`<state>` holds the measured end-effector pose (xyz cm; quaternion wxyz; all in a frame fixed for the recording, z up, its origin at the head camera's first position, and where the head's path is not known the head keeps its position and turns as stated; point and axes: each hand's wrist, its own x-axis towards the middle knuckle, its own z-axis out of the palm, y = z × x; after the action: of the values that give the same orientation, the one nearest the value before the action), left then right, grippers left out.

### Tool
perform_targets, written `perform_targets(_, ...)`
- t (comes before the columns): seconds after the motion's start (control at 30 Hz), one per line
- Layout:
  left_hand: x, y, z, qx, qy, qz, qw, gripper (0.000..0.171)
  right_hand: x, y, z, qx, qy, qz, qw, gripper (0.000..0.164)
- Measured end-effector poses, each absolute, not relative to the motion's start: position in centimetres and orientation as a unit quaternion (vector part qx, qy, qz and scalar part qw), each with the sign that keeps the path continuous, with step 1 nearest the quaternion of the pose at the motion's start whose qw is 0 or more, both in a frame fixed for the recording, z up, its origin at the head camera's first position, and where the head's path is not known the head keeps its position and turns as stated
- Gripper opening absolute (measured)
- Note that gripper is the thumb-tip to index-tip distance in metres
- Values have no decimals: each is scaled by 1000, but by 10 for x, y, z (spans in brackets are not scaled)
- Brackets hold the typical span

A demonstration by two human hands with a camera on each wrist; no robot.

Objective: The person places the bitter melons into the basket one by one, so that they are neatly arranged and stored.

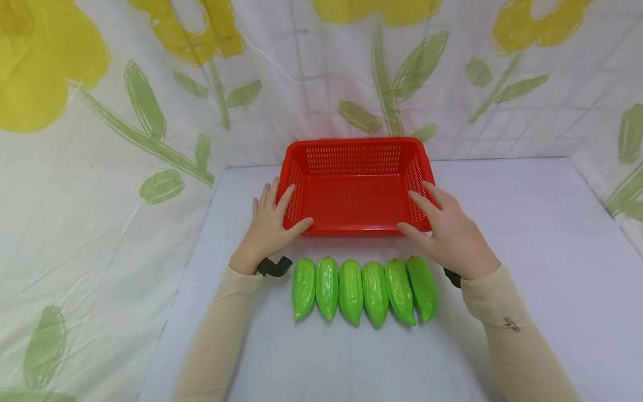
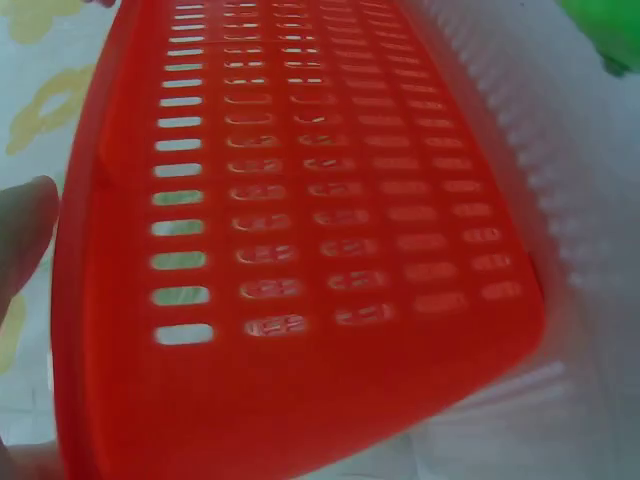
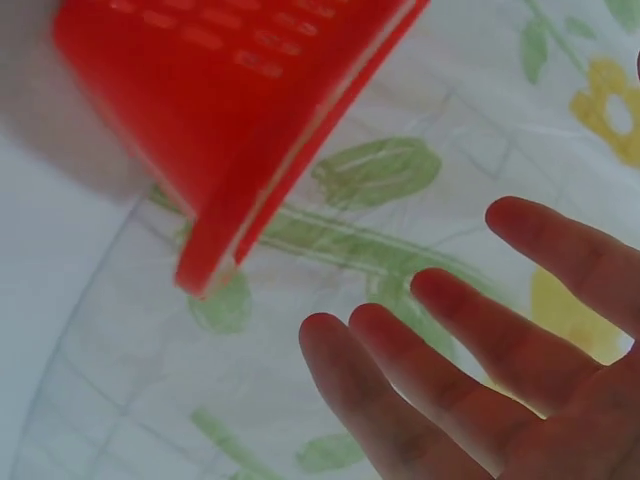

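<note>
A red plastic basket point(image 1: 351, 206) with slotted walls sits at the back of the table. My left hand point(image 1: 266, 229) is at its front left corner, fingers spread, the thumb by the front rim. In the left wrist view, the slotted basket wall point(image 2: 290, 200) fills most of the picture, and parts of the left hand show at its edge. My right hand point(image 1: 452, 229) is beside the basket's right side with fingers spread. The right wrist view has its fingers point(image 3: 480, 330) extended, apart from the basket point(image 3: 230, 120). Whether the left fingers touch the rim cannot be told.
Several glossy green, elongated fruits or vegetables with pointed tips point(image 1: 351, 290) lie side by side in a row in front of the basket, on a white tabletop point(image 1: 321, 357). A curtain point(image 1: 281, 72) printed with yellow flowers and green leaves hangs behind and around the table.
</note>
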<state>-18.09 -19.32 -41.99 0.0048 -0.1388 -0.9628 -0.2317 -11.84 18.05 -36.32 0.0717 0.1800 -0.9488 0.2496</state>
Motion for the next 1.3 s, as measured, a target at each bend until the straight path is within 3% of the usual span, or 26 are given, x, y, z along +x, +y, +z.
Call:
perform_targets(0.27,-186,-195,-423,-145,-958,-245,20,100,-105,194,-377,204,-933,246,163,65)
perform_targets(0.43,-186,-195,-425,-143,-956,-254,23,99,-94,200,-383,198,-927,257,190,57)
perform_targets(0.7,-188,-193,-429,-139,-957,-253,19,99,-80,205,-394,182,-938,261,136,47)
perform_targets(0.87,-188,-194,-430,-137,-958,-251,12,98,-78,207,-403,172,-948,257,73,44)
perform_targets(1.07,-186,-194,-431,-134,-958,-252,7,97,-81,209,-416,167,-952,258,-3,47)
perform_targets(1.3,-188,-193,-431,-137,-957,-256,11,96,-83,211,-428,182,-949,256,-38,51)
